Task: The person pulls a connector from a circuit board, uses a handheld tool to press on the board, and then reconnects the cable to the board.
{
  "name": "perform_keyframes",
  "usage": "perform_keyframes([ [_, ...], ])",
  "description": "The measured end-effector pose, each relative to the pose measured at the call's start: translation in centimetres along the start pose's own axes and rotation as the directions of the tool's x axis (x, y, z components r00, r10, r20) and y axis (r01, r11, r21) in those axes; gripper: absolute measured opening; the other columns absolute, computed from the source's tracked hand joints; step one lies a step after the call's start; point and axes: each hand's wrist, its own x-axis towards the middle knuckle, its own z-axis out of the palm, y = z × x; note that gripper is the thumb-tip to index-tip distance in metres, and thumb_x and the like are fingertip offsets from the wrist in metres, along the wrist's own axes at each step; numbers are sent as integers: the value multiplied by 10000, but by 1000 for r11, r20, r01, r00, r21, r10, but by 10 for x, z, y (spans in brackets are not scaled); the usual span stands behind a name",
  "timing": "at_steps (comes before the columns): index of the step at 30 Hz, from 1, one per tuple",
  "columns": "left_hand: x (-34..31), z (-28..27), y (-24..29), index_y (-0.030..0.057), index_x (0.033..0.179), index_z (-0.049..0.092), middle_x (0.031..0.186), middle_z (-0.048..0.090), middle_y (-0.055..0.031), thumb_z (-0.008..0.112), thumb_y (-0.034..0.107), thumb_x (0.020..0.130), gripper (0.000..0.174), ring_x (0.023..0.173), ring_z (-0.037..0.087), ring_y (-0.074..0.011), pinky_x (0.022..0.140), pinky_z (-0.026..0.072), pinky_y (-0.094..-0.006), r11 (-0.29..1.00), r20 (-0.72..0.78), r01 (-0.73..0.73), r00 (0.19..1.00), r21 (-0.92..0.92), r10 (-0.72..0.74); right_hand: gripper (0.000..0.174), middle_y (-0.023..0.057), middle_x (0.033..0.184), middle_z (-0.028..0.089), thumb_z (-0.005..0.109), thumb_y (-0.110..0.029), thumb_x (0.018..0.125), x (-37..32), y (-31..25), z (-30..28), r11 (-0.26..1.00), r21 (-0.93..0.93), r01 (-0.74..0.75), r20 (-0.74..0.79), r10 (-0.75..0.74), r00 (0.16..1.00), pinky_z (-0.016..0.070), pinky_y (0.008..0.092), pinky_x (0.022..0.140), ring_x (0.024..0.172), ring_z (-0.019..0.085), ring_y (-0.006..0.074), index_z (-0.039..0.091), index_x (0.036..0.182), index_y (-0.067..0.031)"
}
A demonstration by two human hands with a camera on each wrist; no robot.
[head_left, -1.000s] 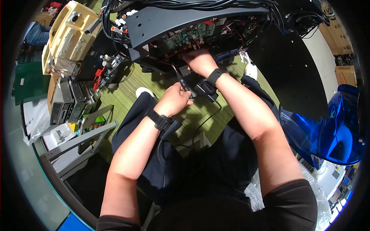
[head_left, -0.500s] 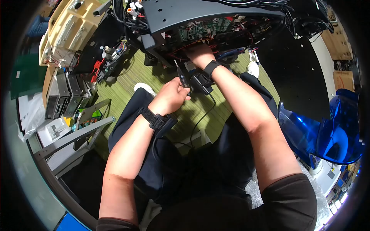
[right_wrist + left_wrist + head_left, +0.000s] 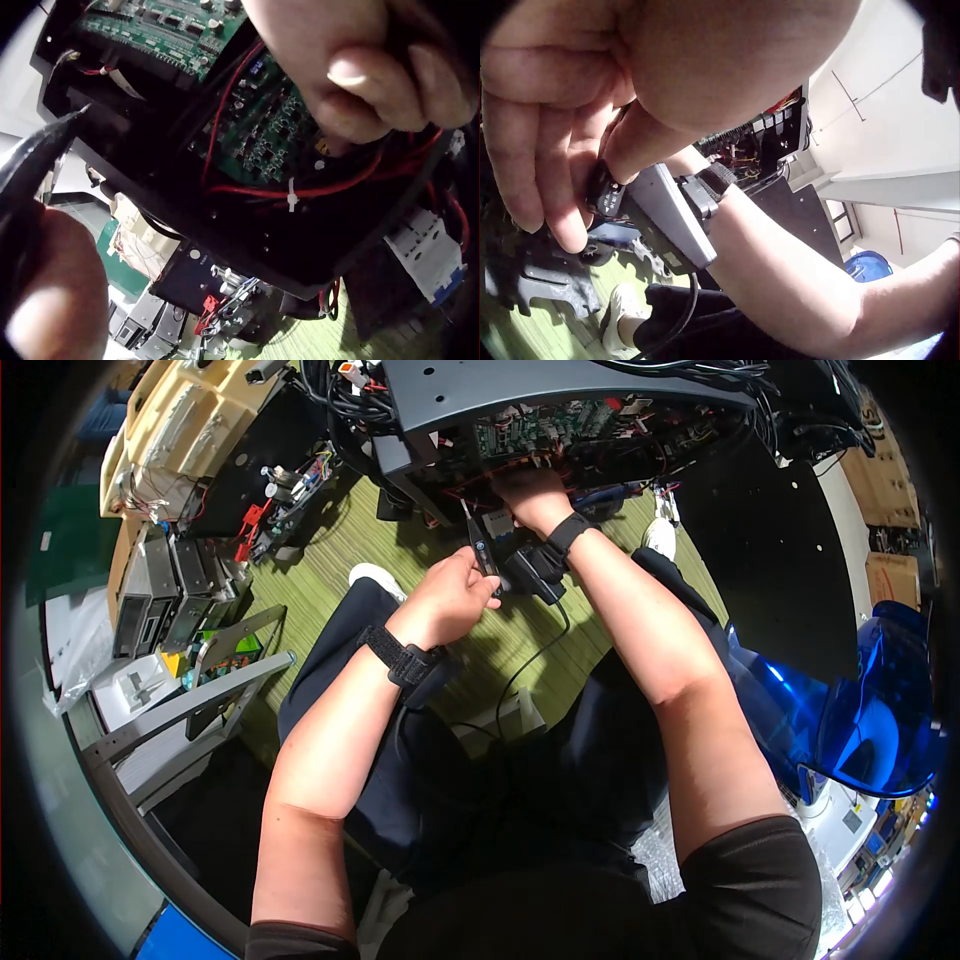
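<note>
My left hand (image 3: 445,595) pinches a slim black tool (image 3: 482,547) with white markings and a sharp tapering tip, pointing up toward the housing's lower edge. In the left wrist view its rounded black end (image 3: 609,191) shows between thumb and fingers. My right hand (image 3: 535,500) reaches inside the dark grey housing (image 3: 440,410). Close by, in the right wrist view, its curled fingers (image 3: 360,97) pinch a small yellow connector (image 3: 324,146) at the edge of a green circuit board (image 3: 262,142). The fingertips are partly hidden. Red wires (image 3: 337,191) run beside them.
Black cables (image 3: 350,405) bundle at the housing's left. A large black panel (image 3: 770,560) stands on the right, near blue translucent covers (image 3: 870,700). Beige casing (image 3: 170,450) and metal boxes (image 3: 150,590) are on the left. The floor (image 3: 310,560) is green.
The head view has shifted, so the housing appears farther right and higher. My left hand has moved up slightly with the black tool, its tip nearer the housing. My right hand stays inside.
</note>
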Motion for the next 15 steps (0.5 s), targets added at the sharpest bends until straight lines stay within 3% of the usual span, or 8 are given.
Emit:
perform_keyframes([
  [1, 0, 0, 0, -28, 1055, 476, 644, 378, 55, 488, 85, 909, 185, 613, 456, -25, 723, 532, -246, 1000, 0, -12, 1000, -17, 12, 365, 103, 696, 650, 404, -322, 884, 2, 0, 1, 1000, 2, -26, 16, 26, 1000, 489, 386, 719, 735, 632, 282, 673, 787, -95],
  [9, 1, -1, -1, -20, 1099, 473, 642, 361, 59, 481, 80, 910, 214, 582, 396, -23, 736, 530, -248, 1000, -4, 3, 1000, 2, -3, 327, 84, 662, 645, 408, -247, 862, 2, -2, 9, 998, 65, -27, -26, 29, 999, 490, 362, 704, 682, 642, 232, 646, 718, -75],
  [11, 1, 0, 0, -19, 1107, 473, 640, 359, 60, 482, 80, 910, 221, 580, 391, -23, 737, 530, -248, 1000, -3, 4, 1000, 19, -4, 300, 82, 650, 643, 416, -217, 844, -6, -19, -1, 856, 419, -302, 59, 306, 950, 491, 350, 661, 635, 642, 214, 629, 695, -67],
  [15, -1, -2, 4, -21, 1113, 474, 637, 362, 63, 485, 79, 909, 228, 583, 395, -20, 737, 530, -247, 1000, -23, -5, 1000, 11, 5, 239, 73, 634, 641, 464, -189, 818, -3, -10, 9, 940, 297, -169, -6, 179, 984, 487, 348, 612, 609, 644, 200, 628, 686, -75],
])
